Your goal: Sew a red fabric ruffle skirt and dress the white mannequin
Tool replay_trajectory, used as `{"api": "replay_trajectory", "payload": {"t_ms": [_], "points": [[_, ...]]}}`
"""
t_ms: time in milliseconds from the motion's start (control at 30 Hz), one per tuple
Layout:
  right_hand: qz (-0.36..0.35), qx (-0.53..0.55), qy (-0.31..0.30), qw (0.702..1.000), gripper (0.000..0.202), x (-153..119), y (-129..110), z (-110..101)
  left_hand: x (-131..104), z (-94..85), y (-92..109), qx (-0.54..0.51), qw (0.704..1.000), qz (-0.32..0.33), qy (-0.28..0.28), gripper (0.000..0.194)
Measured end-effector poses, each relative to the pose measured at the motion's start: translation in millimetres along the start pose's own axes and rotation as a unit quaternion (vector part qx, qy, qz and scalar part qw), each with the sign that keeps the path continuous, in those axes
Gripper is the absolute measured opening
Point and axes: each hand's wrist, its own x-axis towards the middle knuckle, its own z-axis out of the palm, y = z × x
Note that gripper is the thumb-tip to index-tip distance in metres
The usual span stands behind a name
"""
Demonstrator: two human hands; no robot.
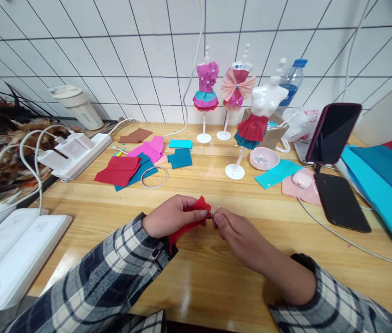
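Observation:
Near the table's front, my left hand [174,215] pinches a piece of red paper [185,228], which hangs down past the palm toward the sleeve. My right hand [235,230] is closed on a small thin metal tool [210,213], whose tip meets the red paper at my left thumb. Most of the tool is hidden in the fingers. Beyond my hands stands a white dress form [264,99] wearing a red and teal ruffled skirt [252,129]. Two smaller dressed forms, one in a magenta top [207,78] and one with a peach bow [238,87], stand behind it.
Folded red paper [118,171], teal paper [180,158] and a ring [154,177] lie at the back left. A pink bowl [264,158] of beads, a black phone [342,201] and a cable are at right. White power banks [19,259] and a power strip [81,155] line the left.

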Motion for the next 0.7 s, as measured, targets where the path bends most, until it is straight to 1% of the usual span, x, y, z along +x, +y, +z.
{"api": "replay_trajectory", "payload": {"t_ms": [167, 333, 467, 633, 700], "points": [[0.017, 0.028, -0.007, 0.999, 0.048, 0.0, 2.9, -0.2, -1.7, 1.5, 2.2, 0.006, 1.000, -0.007, -0.007, 0.028], [0.006, 0.014, -0.012, 1.000, 0.049, -0.6, 3.5, 0.3, -0.5, 3.2, -1.2, -0.054, 0.999, 0.004, -0.008, 0.032], [-0.002, 0.023, 0.004, 1.000, 0.049, -0.1, 4.4, 2.1, -0.2, 2.6, -2.0, -0.048, 0.999, 0.002, -0.003, 0.029], [-0.013, 0.037, 0.008, 0.999, 0.051, -0.1, 2.5, 4.8, -1.2, 3.9, 0.8, -0.053, 0.998, -0.002, -0.032, 0.028], [-0.009, 0.032, 0.010, 0.999, 0.051, 0.0, 1.7, 5.3, -1.1, 4.4, 1.3, -0.052, 0.998, -0.005, -0.033, 0.028]]}}
